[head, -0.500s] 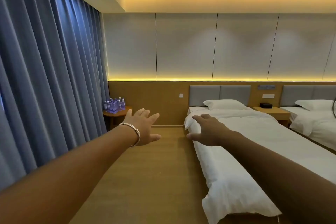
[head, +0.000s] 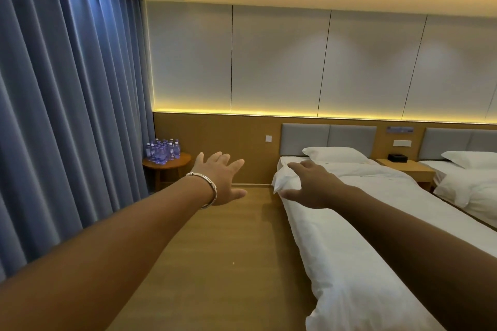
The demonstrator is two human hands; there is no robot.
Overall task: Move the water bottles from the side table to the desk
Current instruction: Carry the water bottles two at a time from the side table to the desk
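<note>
Bare forearms reach out from the bottom of the view, both held forward over the wooden floor [head: 215,263]. The left hand [head: 219,179], with a silver bangle [head: 208,185] on the wrist, has its fingers spread and straight and holds nothing. The right hand [head: 309,187] is also empty, its fingers relaxed and apart, and it hangs in front of the near corner of the white bed [head: 349,263]. Further on, in the corner between the blue curtain [head: 67,115] and the wood-panelled wall, stands the round side table [head: 169,165], and the bottles [head: 162,150] are gathered upright on it in one tight group, all with blue labels. They are well apart from both hands. The desk is not in view. I judge that the step in hand is the approach, and no bottle is taken yet. The next move asks to walk along the aisle beside the bed, until the table is within reach, then to close each hand around a bottle at the edge of the group without knocking its neighbours.
</note>
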